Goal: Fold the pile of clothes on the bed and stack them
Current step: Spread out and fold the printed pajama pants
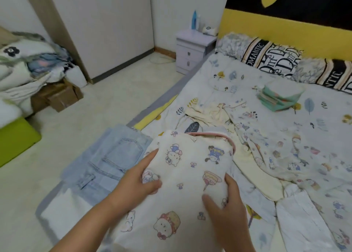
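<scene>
A: Top [190, 168], cream, cartoon print, pink collar at the far edge. Lying folded at the near edge of the bed [257, 92], right between both hands.

B: Left hand [137, 179]?

A: On the top's left side. Fingers stretched along the edge toward the collar, thumb laid over the print, cloth pinched between them.

B: Right hand [228, 208]?

A: On the near right part of the top. Fingers curled down over the right edge, thumb pressed flat on the cloth, pointing left. Gripping the fold, by the look of it.

B: Lifted or resting?

A: Cannot tell; some blur there. Lower part of the top hanging toward the camera, between the forearms.

B: Under it?

A: Jeans [106, 160], pale blue, back pocket up, just left of the top and partly beneath it, reaching over the bed's edge toward the floor [106, 92]. White cloth [62, 210] below the jeans, at the bed's near corner.

B: Rest of the pile?

A: Loose clothes [266, 147] to the right of the top, same sort of print, crumpled, touching it at the collar side. White trousers [304, 219] further right and nearer, spread flat.

B: Anything stacked?

A: Green stack [278, 97] well apart, up the bed, near the pillows [272, 55].

B: Around the bed?

A: Nightstand [192, 50] at the head end, blue bottle [194, 19] on it. Box [62, 97] and heaped bedding [28, 65] across the floor to the left.
</scene>
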`<state>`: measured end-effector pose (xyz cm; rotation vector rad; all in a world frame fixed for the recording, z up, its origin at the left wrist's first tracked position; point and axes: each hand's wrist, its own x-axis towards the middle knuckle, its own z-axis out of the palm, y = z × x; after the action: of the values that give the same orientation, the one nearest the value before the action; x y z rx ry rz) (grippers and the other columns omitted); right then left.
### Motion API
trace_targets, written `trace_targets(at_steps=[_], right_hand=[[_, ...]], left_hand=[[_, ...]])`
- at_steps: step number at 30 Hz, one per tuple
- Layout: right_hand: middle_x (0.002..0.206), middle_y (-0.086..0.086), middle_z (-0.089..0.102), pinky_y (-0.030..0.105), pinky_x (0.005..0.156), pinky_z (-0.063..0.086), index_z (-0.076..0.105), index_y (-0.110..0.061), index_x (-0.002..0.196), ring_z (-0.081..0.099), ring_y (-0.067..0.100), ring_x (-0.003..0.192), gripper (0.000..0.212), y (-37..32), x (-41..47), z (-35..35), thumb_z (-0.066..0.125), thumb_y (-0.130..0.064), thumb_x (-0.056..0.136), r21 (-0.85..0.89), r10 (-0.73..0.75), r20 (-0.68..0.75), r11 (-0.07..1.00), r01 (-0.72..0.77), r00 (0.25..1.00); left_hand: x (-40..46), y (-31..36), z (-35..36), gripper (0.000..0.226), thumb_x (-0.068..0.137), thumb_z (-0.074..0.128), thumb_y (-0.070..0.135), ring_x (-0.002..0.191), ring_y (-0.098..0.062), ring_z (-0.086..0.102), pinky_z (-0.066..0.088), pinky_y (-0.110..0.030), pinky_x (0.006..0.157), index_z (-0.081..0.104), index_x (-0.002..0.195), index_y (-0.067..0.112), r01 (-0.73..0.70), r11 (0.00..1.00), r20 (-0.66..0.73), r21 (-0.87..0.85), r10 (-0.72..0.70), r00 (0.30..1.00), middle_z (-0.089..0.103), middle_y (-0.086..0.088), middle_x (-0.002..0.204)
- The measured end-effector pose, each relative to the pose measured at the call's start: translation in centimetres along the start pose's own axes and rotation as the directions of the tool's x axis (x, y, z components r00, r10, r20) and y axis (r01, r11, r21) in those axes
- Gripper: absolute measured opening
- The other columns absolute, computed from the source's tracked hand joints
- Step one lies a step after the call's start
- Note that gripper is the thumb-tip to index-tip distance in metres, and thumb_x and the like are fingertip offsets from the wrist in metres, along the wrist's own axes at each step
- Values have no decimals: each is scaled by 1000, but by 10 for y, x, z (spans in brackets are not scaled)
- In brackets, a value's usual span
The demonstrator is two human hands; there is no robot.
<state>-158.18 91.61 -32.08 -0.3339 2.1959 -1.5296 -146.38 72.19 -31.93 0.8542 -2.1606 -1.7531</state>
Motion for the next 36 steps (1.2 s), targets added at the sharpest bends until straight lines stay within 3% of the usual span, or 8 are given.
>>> trace_targets(at_steps=[8, 12, 21, 26, 29, 32, 34, 36], right_hand=[[93, -32, 51, 5, 58, 37, 34, -45, 117, 51, -13, 80, 58, -48, 14, 112, 68, -17, 79, -11, -32, 15, 999, 32, 999], [116, -13, 56, 28, 86, 47, 36, -29, 137, 57, 12, 100, 66, -56, 29, 175, 67, -16, 79, -17, -9, 33, 1000, 9, 999], [111, -11, 59, 30, 84, 50, 35, -23, 140, 58, 13, 97, 67, -22, 73, 280, 65, -15, 81, -30, 125, 59, 992, -123, 990], [145, 8, 37, 37, 107, 34, 21, -11, 146, 39, 24, 129, 67, 19, 73, 309, 56, -20, 90, -203, 292, 121, 943, -264, 949], [139, 7, 44, 30, 97, 40, 25, -18, 144, 51, 24, 116, 64, 32, 69, 307, 56, -18, 89, -253, 273, 26, 933, -258, 962], [137, 7, 45, 35, 101, 40, 30, -16, 143, 49, 24, 117, 63, 39, 65, 306, 59, -18, 87, -307, 245, -28, 921, -242, 969], [133, 14, 44, 40, 98, 42, 28, -12, 144, 47, 30, 116, 71, 37, 65, 307, 64, -19, 83, -478, 250, -64, 842, -249, 966], [121, 25, 49, 47, 83, 50, 41, -3, 137, 54, 41, 104, 74, 33, 72, 306, 72, -13, 71, -619, 36, -171, 773, -136, 985]], left_hand=[[35, -7, -121, 74, 78, 70, 10, 90, -1, 66, 54, -17, 74, 41, 130, 53, 64, 997, -6, 54, -63, 998, 63, 20, 115], [62, -20, -177, 75, 68, 69, 20, 116, -16, 57, 50, -43, 94, 42, 129, 55, 115, 980, 9, 163, -118, 993, 51, 11, 136], [121, -98, -236, 65, 83, 60, -5, 72, -10, 63, 53, -22, 67, 46, 134, 31, 218, 972, 59, 87, -223, 973, 69, -2, 92], [126, -164, -229, 56, 97, 45, 19, 94, -14, 59, 41, -22, 82, 20, 147, 27, 344, 780, 56, 522, -434, 899, 61, -2, 117], [123, -180, -219, 49, 96, 45, 11, 94, -10, 62, 47, -25, 89, 41, 131, 45, 290, 878, -30, 380, -301, 953, 64, 3, 114], [123, -189, -215, 62, 95, 44, 7, 74, -6, 61, 55, -25, 73, 46, 113, 67, 234, 946, -91, 226, -218, 972, 61, 10, 88], [123, -187, -210, 54, 92, 47, 11, 80, -11, 51, 46, -22, 69, 40, 136, 42, 234, 829, -156, 507, -179, 971, 55, -3, 102], [126, -188, -205, 64, 83, 55, 13, 100, -23, 50, 46, -35, 84, 31, 143, 17, 167, 628, -256, 760, 53, 965, 46, -15, 128]])
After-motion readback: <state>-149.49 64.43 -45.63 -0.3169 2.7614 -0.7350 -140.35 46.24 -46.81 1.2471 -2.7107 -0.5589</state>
